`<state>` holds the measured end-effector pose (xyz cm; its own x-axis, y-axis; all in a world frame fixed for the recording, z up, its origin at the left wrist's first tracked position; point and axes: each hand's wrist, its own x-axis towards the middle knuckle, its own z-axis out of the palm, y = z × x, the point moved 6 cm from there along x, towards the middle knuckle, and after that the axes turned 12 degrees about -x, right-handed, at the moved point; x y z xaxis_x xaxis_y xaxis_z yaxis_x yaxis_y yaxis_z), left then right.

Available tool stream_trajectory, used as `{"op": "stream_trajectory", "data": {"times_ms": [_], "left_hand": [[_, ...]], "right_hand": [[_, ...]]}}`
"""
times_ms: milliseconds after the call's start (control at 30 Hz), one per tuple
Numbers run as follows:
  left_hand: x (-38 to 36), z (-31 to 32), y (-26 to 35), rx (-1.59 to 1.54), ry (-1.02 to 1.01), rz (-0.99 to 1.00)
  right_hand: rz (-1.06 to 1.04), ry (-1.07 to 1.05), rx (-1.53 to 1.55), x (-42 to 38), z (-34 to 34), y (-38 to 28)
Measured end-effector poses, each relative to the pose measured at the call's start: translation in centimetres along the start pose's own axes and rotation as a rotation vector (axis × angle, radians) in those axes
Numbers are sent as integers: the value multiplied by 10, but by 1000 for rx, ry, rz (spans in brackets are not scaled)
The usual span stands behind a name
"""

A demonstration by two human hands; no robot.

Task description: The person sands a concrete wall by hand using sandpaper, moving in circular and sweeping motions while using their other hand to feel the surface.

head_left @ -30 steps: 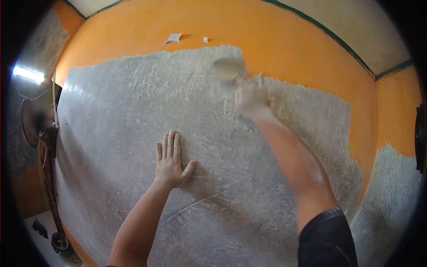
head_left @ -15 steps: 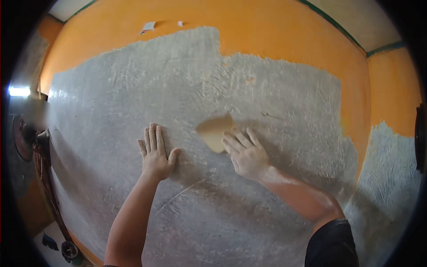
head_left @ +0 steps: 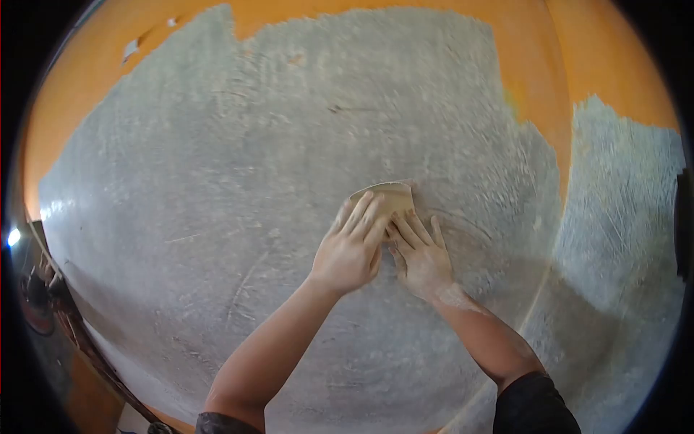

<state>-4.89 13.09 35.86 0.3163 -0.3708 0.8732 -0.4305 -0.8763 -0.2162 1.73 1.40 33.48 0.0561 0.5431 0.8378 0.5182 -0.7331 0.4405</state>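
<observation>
A thin tan sheet [head_left: 394, 197], curved along its top edge, lies against the grey, scratched wall surface [head_left: 289, 145]. My left hand [head_left: 348, 249] presses on the sheet's left part, fingers extended upward and slightly apart. Just beside it, my right hand [head_left: 423, 260] rests over the sheet's lower right part with its fingers spread. Both hands are dusted with pale powder. The lower part of the sheet is hidden under the fingers.
Orange paint [head_left: 531, 65] borders the grey area at the top and right. A wall corner runs down at the right, with another grey patch [head_left: 622, 195] beyond it. At the lower left edge are a fan-like object [head_left: 36, 296] and dark poles.
The view has turned right and down. My left hand has moved right across the wall onto the sheet, next to my right hand. The sheet was blurred before and now looks sharper.
</observation>
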Motion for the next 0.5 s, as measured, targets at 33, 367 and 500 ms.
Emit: {"op": "stream_trajectory", "data": {"times_ms": [33, 367, 500], "left_hand": [[12, 10, 3, 40, 2, -28], [57, 64, 30, 151, -287, 144], [80, 74, 31, 153, -280, 80]], "right_hand": [[19, -4, -13, -7, 0, 4], [215, 210, 495, -26, -31, 86], [32, 516, 331, 9, -12, 82]]}}
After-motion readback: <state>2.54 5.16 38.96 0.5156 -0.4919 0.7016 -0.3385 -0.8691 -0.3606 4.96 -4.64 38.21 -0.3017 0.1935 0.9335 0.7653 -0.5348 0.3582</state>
